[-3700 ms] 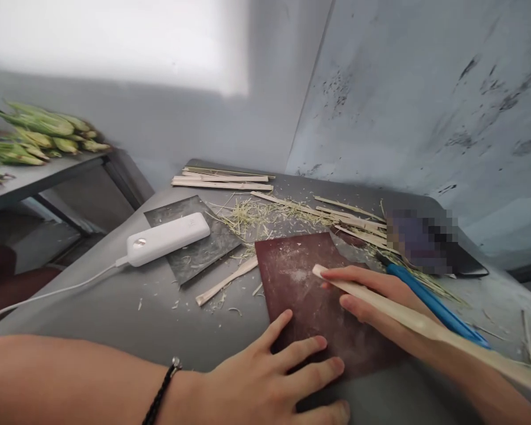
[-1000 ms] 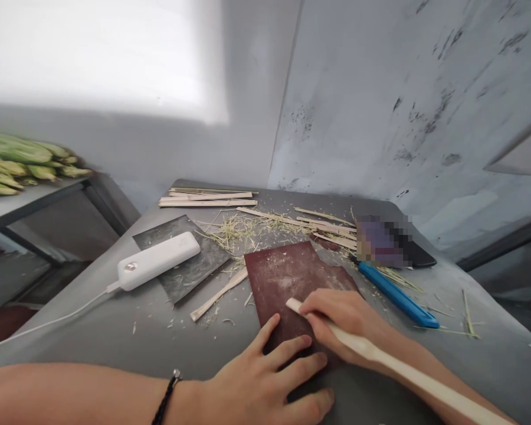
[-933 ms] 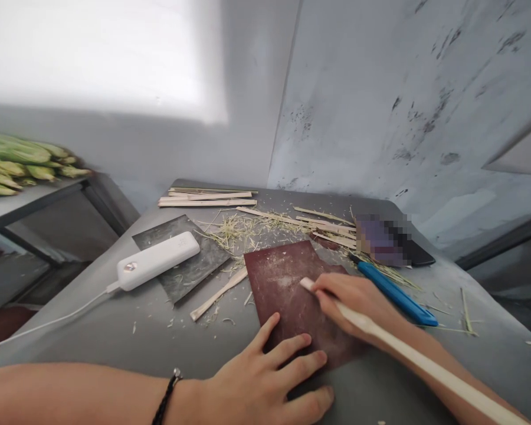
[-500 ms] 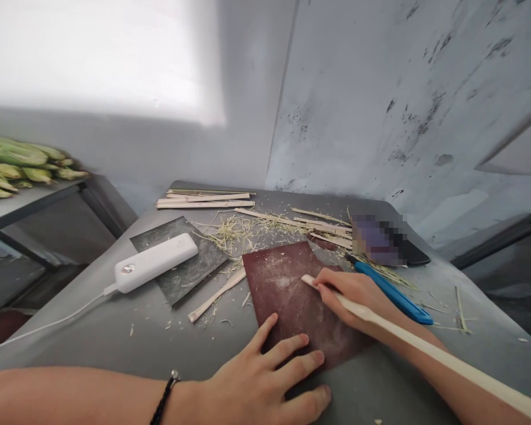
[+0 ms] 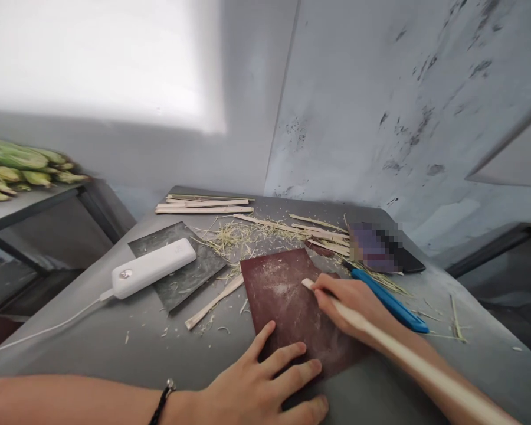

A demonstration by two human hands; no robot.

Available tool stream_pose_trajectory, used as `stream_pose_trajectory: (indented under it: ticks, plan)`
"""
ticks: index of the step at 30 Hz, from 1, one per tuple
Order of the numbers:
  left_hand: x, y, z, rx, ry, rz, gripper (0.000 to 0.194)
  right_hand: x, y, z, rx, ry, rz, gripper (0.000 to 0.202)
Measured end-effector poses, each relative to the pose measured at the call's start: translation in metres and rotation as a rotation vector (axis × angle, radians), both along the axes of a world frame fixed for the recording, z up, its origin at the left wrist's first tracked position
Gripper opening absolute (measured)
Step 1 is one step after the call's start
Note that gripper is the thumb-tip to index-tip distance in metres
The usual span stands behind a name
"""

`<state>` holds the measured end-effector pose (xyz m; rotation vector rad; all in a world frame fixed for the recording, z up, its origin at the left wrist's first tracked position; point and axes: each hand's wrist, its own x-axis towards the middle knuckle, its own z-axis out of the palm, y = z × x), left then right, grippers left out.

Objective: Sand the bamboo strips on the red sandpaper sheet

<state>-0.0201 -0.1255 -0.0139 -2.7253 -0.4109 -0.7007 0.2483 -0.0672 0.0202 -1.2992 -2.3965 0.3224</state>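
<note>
A reddish-brown sheet of sandpaper (image 5: pixel 277 295), dusted with pale powder, lies on the grey table (image 5: pixel 150 354). My left hand (image 5: pixel 265 378) rests on its lower left part with fingers spread. In my right hand (image 5: pixel 347 307) is a long pale wooden strip (image 5: pixel 393 345), pinched near its far end, whose tip meets or hovers just over the sheet. The strip runs back along my right forearm out of view. A blue utility knife (image 5: pixel 392 301) lies right of my right hand. Left of the sandpaper is a shorter wooden strip (image 5: pixel 215 304).
A white power bank (image 5: pixel 153 268) with a cable sits on a dark sheet (image 5: pixel 199 280) at left. Wooden strips (image 5: pixel 206 209) and shavings (image 5: pixel 230 236) lie at the back, beside a phone (image 5: pixel 409 257). Corn ears (image 5: pixel 22 162) lie on another table.
The held strip's rear end has swung slightly leftward and is blurred, while its tip stays over the sandpaper. My left hand stays on the sheet. The whole view has shifted slightly.
</note>
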Motion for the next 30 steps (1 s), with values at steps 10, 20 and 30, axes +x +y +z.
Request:
stream_pose_trajectory:
  ticks: [10, 20, 30]
  plan:
    - [0.001, 0.001, -0.001, 0.003, -0.014, 0.007, 0.027, 0.006, 0.005, 0.0, -0.002, 0.011, -0.049, 0.028]
    - [0.001, 0.002, 0.005, -0.004, -0.009, 0.005, 0.028, -0.014, -0.015, -0.002, -0.117, 0.082, 0.24, 0.027]
    - [0.001, 0.003, -0.001, 0.02, -0.006, -0.001, 0.027, -0.005, -0.007, -0.006, -0.104, 0.073, 0.126, 0.023]
